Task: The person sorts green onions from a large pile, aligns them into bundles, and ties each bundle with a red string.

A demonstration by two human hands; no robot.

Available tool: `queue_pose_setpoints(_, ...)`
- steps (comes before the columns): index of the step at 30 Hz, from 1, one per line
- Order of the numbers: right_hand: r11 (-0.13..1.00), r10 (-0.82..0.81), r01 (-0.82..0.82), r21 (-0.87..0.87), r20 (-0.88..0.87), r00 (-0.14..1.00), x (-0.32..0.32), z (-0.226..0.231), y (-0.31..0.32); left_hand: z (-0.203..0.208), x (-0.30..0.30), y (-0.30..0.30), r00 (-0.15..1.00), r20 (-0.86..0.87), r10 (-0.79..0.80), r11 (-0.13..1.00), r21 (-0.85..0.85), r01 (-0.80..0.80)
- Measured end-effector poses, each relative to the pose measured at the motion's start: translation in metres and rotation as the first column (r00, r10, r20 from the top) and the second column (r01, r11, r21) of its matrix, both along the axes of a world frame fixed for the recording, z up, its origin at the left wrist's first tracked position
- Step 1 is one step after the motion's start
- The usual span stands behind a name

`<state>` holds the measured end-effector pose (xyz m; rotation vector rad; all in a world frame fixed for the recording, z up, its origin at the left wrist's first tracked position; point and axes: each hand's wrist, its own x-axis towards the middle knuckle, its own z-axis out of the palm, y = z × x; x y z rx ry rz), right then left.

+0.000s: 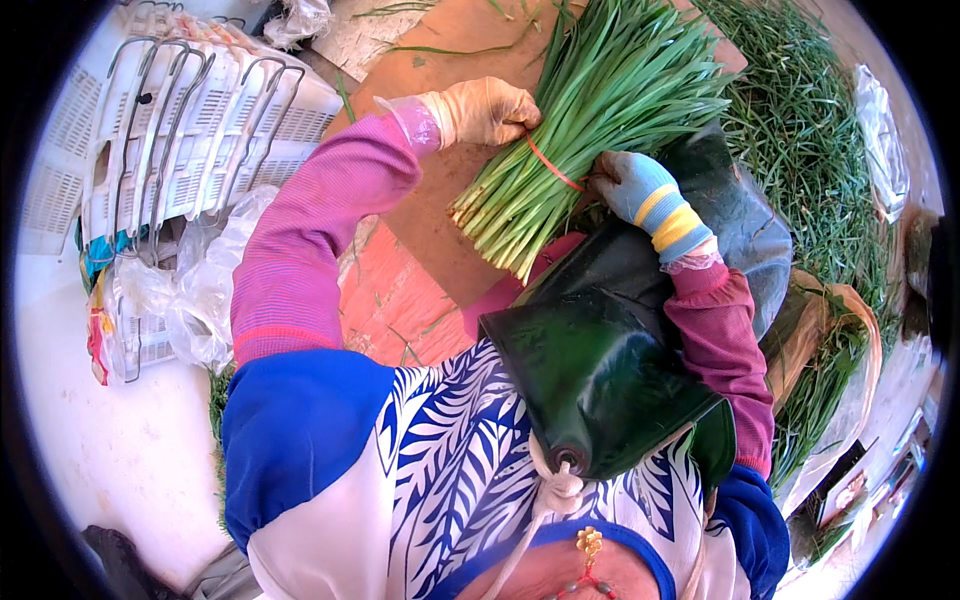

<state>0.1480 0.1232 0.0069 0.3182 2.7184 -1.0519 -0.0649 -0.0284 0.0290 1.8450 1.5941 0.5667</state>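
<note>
A thick bundle of garlic chives [625,85] lies slantwise in front of me, its pale cut ends toward me and its leaf tips far right. An orange-red band [548,163] crosses over the stalks near the cut ends. My left hand [482,112], in a tan glove, is closed with its fingertips pinching the band's left end at the bundle's edge. On the other side my right hand [632,188], in a blue glove with yellow stripes, is closed at the band's right end, its fingertips against the stalks. The band's underside is hidden.
Under the bundle is a brown board [420,220]. A dark green apron [610,350] covers my lap. Loose greens [810,150] are heaped at the right, with a clear bag of greens [835,380] nearer me. White plastic baskets [200,130] and plastic bags [215,275] stand left.
</note>
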Motion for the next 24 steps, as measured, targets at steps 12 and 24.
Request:
queue_pose_setpoints(12,0.985,0.004,-0.009,-0.170,-0.027,1.000,-0.002,0.006,0.002,0.058,0.058,-0.002,0.905,-0.415,0.089,0.991,-0.055,-0.123)
queue_pose_setpoints(24,0.987,-0.025,-0.004,-0.162,-0.176,0.984,-0.002,0.001,-0.003,0.035,0.055,0.007,0.859,-0.505,0.079,0.996,0.069,-0.051)
